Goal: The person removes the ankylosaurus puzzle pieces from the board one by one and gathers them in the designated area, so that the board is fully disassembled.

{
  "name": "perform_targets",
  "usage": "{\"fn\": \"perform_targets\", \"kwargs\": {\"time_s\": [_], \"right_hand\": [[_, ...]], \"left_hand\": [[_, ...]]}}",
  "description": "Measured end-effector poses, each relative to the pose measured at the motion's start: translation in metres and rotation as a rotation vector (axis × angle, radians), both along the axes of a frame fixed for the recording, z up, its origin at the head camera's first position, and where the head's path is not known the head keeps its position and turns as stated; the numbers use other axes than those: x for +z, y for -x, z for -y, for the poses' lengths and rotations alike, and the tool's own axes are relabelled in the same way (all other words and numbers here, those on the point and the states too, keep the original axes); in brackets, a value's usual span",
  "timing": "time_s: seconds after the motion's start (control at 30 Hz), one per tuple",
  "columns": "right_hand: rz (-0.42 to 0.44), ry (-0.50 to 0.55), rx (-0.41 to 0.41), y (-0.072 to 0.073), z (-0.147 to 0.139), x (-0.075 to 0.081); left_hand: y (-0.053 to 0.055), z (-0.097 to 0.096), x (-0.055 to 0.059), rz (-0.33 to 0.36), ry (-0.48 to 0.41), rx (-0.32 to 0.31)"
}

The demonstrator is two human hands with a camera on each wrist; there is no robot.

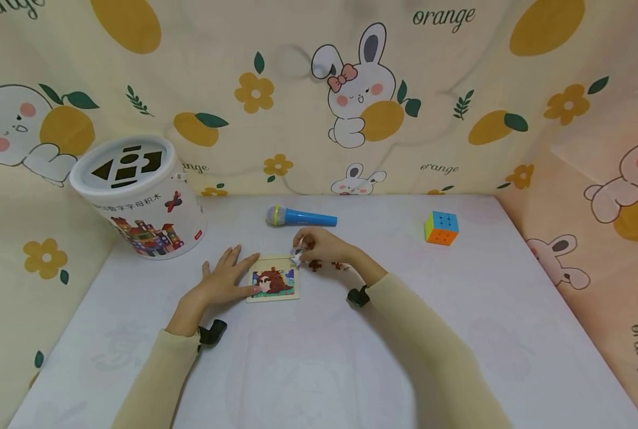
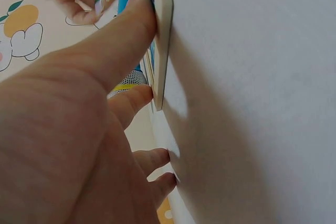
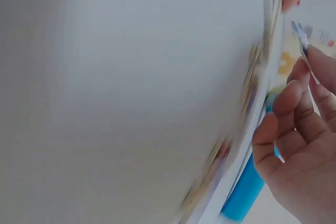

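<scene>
A small square jigsaw board (image 1: 273, 298) with a pale frame lies on the table, its lower part filled with a brown animal picture. My left hand (image 1: 219, 283) is spread at the board's left side. Its thumb (image 2: 134, 17) rests on the board's face, and the index fingertip touches the edge. Over the board's upper right corner, my right hand (image 1: 326, 245) pinches a thin jigsaw piece (image 3: 303, 40) between thumb and fingers. That piece looks whitish with some blue. Loose brown jigsaw pieces (image 1: 314, 266) lie under and beside the right hand, partly hidden by it.
A blue toy microphone (image 1: 310, 218) with a grey head lies behind the board. Toward the back right stands a puzzle cube (image 1: 441, 228). A large white lidded bucket (image 1: 142, 208) with shape cut-outs stands at the back left. Patterned cloth (image 1: 276, 137) walls the table (image 1: 297, 369).
</scene>
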State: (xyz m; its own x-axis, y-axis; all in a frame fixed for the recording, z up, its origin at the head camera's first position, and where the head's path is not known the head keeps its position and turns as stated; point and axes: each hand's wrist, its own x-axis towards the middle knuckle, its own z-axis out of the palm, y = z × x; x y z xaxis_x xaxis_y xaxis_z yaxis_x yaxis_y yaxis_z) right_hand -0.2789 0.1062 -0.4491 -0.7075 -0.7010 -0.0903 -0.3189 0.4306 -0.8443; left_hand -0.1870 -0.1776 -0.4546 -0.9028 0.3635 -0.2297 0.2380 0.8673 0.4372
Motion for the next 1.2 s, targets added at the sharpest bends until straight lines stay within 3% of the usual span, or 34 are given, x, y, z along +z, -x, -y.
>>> {"fn": "perform_targets", "kwargs": {"time_s": [0.33,0.57,0.9,1.1,1.2], "right_hand": [[-0.003,0.028,-0.119,0.002,-0.085,0.0],[0.037,-0.057,-0.179,-0.004,-0.128,0.005],[0.074,-0.07,-0.146,-0.011,-0.134,0.003],[0.096,-0.099,-0.124,-0.024,-0.128,0.022],[0.093,-0.119,-0.12,-0.021,-0.131,0.016]], "left_hand": [[0.0,0.002,-0.006,-0.01,0.001,0.003],[-0.001,0.003,-0.008,-0.007,-0.006,0.005],[-0.002,0.002,-0.003,-0.019,-0.019,0.008],[-0.002,0.001,-0.003,-0.018,-0.023,0.001],[-0.002,0.0,-0.002,-0.018,-0.025,0.001]]}}
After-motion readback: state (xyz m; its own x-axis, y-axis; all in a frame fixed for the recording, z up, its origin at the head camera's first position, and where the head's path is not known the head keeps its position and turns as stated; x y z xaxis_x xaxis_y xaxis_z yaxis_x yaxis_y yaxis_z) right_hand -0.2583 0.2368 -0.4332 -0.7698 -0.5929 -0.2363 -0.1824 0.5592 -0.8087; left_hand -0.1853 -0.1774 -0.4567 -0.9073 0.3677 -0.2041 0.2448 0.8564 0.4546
